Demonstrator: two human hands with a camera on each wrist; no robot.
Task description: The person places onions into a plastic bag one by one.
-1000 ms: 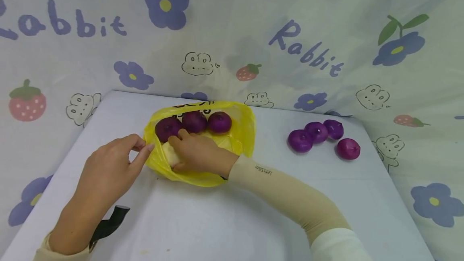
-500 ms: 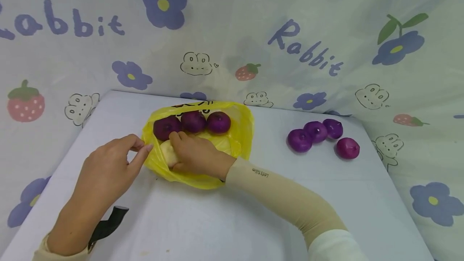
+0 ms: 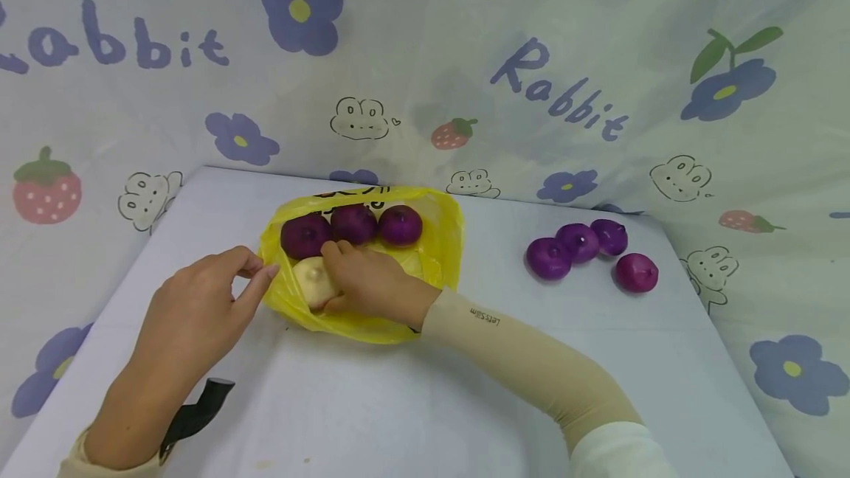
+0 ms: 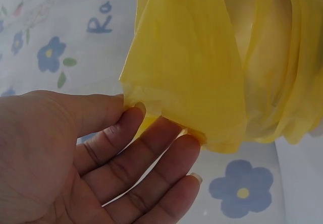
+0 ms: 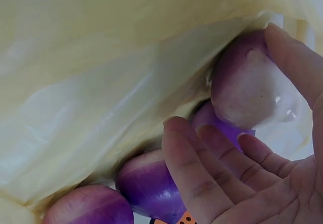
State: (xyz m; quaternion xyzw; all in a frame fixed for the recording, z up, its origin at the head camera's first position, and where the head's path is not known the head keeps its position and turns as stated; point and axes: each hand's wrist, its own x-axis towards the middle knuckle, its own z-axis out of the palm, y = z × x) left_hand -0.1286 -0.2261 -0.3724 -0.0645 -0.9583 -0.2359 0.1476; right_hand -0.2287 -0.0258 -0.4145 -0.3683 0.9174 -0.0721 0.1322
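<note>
A yellow plastic bag [image 3: 451,242] lies with its mouth open on the table. Inside, several purple onions [image 3: 401,226] sit in a row along the back, and a pale cream-coloured onion [image 3: 313,279] lies in front of them. My left hand [image 3: 199,316] pinches the bag's left rim between thumb and index finger, the other fingers extended, as the left wrist view shows. My right hand [image 3: 368,279] reaches into the bag from the right. In the right wrist view its fingers are spread and relaxed, with the thumb tip at a purple-and-white onion [image 5: 252,82].
Several more purple onions [image 3: 549,258] rest in a group on the white table [image 3: 465,389] to the right of the bag. Behind the table hangs a cloth [image 3: 412,43] printed with flowers, rabbits and strawberries. A black strap [image 3: 199,411] shows at the left wrist.
My right hand has drawn slightly to the right, off the pale onion, so more of it shows. The left hand holds the rim in the same place.
</note>
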